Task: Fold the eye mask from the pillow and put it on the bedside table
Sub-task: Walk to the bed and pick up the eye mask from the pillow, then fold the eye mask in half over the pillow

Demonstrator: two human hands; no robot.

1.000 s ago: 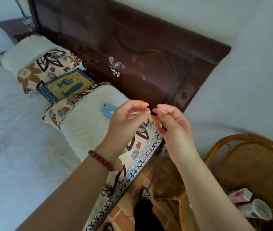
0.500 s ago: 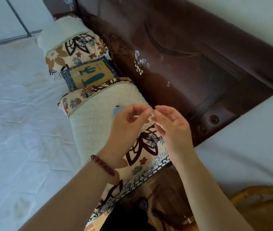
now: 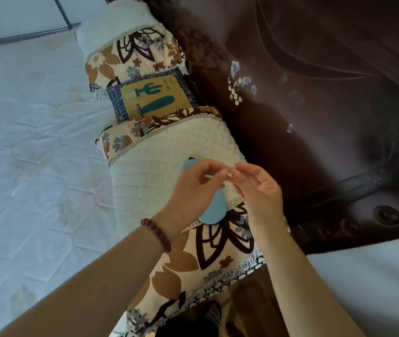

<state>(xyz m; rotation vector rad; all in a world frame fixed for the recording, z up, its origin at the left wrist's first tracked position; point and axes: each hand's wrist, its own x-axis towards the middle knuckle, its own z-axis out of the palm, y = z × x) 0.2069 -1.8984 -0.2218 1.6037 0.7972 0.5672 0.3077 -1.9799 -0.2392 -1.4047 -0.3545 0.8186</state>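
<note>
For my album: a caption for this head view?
Both hands, left hand and right hand, meet fingertips above a blue eye mask on the pillow.

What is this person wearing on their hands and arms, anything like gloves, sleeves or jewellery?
No gloves and no sleeves in view: both forearms are bare to the picture's lower edge. The left hand has a bracelet of round dark red beads around its wrist. The right hand and its wrist carry nothing, and no rings show on either hand.

Bare forearms, no sleeves; dark red bead bracelet (image 3: 156, 235) on left wrist.
</note>
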